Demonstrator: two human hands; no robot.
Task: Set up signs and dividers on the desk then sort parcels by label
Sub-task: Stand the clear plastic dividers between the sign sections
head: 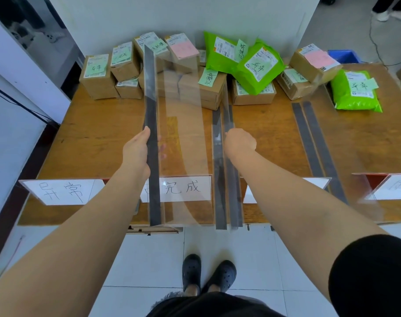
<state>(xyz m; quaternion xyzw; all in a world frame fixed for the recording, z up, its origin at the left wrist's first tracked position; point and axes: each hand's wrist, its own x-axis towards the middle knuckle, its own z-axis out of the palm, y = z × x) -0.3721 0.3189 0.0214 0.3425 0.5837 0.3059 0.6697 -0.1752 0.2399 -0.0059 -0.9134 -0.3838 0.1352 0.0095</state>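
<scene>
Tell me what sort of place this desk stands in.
Probably a parcel sorting station in an office or small depot: labelled cardboard boxes and green mailer bags piled on a wooden desk, with handwritten signs along its front edge.

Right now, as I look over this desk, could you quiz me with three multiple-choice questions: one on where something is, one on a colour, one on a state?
1. Where on the desk do the parcels sit?
A) along the near edge
B) at the far side
C) underneath it

2. What colour are the soft bags?
A) green
B) blue
C) black

3. The clear divider is:
A) flat on the desk, untouched
B) leaning on the wall
C) held by both hands

Answers: 1 B, they are piled along the far edge. 2 A, their plastic is bright green. 3 C, the left hand and the right hand each grip one dark-edged side.
</scene>
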